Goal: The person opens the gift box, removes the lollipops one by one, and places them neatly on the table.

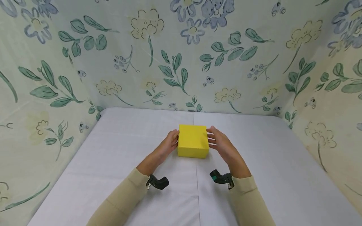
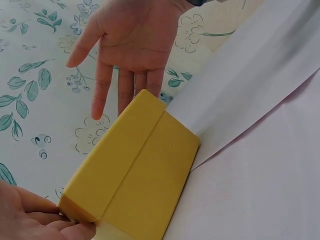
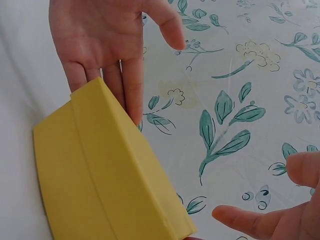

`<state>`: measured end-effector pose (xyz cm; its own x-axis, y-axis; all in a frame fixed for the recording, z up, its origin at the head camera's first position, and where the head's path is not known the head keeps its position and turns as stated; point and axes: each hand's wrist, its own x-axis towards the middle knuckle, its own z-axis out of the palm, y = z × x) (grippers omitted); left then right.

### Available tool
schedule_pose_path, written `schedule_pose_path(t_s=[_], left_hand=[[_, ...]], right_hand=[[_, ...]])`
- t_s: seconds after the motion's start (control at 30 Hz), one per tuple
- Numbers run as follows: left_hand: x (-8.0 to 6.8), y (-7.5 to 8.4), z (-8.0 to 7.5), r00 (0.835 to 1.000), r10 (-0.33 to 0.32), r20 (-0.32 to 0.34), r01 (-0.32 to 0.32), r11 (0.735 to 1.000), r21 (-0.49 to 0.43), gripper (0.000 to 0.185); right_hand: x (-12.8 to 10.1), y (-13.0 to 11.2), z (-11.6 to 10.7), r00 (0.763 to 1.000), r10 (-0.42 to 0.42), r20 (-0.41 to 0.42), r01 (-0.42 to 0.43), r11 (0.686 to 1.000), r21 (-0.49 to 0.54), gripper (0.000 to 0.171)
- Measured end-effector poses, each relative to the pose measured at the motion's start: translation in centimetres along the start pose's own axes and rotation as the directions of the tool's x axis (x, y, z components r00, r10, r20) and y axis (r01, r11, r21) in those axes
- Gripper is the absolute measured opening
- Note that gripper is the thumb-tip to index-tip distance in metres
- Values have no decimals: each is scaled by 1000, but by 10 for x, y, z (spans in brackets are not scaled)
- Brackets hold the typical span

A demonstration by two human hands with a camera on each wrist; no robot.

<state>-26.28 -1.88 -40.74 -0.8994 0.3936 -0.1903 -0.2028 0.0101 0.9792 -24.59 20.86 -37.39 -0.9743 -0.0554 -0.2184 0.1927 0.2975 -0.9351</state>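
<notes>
Where the head view looks down, a yellow box [image 1: 193, 141], matte, flat-sided and square-cornered like smooth card, sits at the centre of the frame on a desk [image 1: 113, 163] spread with a pale, faintly creased cloth. The left hand [image 1: 169, 143] lies against the box's left side and the right hand [image 1: 219, 142] against its right side, fingers pointing away from the camera. Both arms wear smooth beige sleeves [image 1: 124, 201], each with a small black wrist camera [image 1: 157, 182] strapped near the cuff. Floral fabric walls [image 1: 181, 56] with green leaves and blue flowers close in the desk on three sides.

From the left wrist view, the box runs from the lower left toward the centre, a straight seam along its face. The left hand's [image 2: 30, 220] fingertips touch its near corner at the lower left, a flat contact rather than a closed grip. At the top of the frame the right hand [image 2: 132, 35] is spread wide, straight fingers reaching the far end.

From the right wrist view, the box fills the lower left. The left hand [image 3: 100, 35], at the upper left, has straight fingers behind its far edge. The right hand's [image 3: 280, 210] thumb and fingers, at the lower right, are loosely parted, just beside the box.
</notes>
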Motion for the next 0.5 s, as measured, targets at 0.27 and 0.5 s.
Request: schedule_pose_path(t_s=[0.27,0.5], left_hand=[[-1,1,-2,1000,8,-1,-8,1000,13,82],[-1,5,-1,999,42,15,-42,999,30,82]], right_hand=[[-3,-1,1,1000,-21,8,20,1000,13,73],[-4,-3,-2,1000,-30,-4,30,1000,3,73]])
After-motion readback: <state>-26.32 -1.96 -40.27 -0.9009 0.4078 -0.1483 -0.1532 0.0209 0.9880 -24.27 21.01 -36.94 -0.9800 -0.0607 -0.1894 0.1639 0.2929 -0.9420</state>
